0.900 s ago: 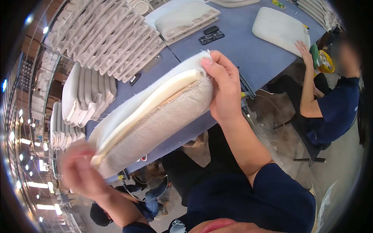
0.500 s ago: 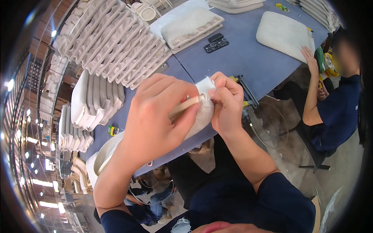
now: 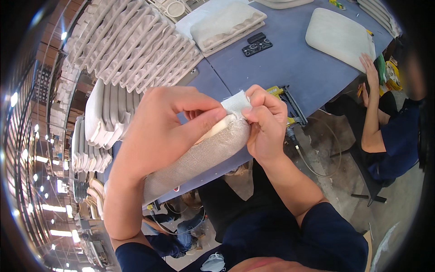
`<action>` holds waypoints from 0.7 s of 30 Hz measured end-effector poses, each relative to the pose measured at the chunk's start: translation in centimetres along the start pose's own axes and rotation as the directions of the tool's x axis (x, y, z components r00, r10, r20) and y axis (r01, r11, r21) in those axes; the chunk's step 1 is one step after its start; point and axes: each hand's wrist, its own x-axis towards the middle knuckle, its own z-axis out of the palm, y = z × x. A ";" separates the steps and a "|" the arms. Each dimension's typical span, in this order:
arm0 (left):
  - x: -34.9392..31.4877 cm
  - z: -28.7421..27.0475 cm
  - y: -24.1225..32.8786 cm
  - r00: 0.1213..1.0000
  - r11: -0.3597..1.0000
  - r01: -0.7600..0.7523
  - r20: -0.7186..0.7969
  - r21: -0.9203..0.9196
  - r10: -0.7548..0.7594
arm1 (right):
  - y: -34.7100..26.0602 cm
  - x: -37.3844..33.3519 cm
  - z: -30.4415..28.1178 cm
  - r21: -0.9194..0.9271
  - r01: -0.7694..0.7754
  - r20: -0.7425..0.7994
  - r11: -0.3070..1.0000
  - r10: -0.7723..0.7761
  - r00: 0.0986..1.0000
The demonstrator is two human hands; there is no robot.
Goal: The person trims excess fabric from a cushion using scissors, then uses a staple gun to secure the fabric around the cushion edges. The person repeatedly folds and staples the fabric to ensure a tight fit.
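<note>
A padded piece covered in beige woven fabric, like a seat cushion, is held up in front of me on its side, above the table's near edge. My left hand pinches the fabric edge near the corner between thumb and forefinger. Closed on the corner from the other side is my right hand, its thumb pressing the gathered cloth. A frayed white fabric flap sticks up between the two hands. Under the left fingers a pale strip of the inner edge shows. The left hand and forearm hide much of the piece.
On the blue table lie a yellow-and-black staple gun with a hose, and a dark phone. Stacked cushions fill the left side. At right a co-worker's hand rests by a pale panel.
The left fingers have shifted along the edge and pinch nearer the flap. More of the cushion's beige side now shows below them. My right hand keeps its hold on the corner.
</note>
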 end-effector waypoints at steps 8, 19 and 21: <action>1.6 -0.4 0.5 0.992 1.000 0.009 0.127 -0.007 -0.008 | 0.1 0.0 -0.6 -0.036 0.008 0.028 0.999 -0.007 1.000; 1.4 0.2 0.8 0.967 0.971 0.183 0.206 -0.152 -0.150 | 0.7 -0.5 -0.6 -0.018 0.026 0.046 0.999 -0.026 0.999; 1.4 0.1 0.8 0.961 0.964 0.193 0.233 -0.184 -0.148 | 0.4 -0.6 -0.4 0.003 0.022 0.031 1.000 -0.023 0.999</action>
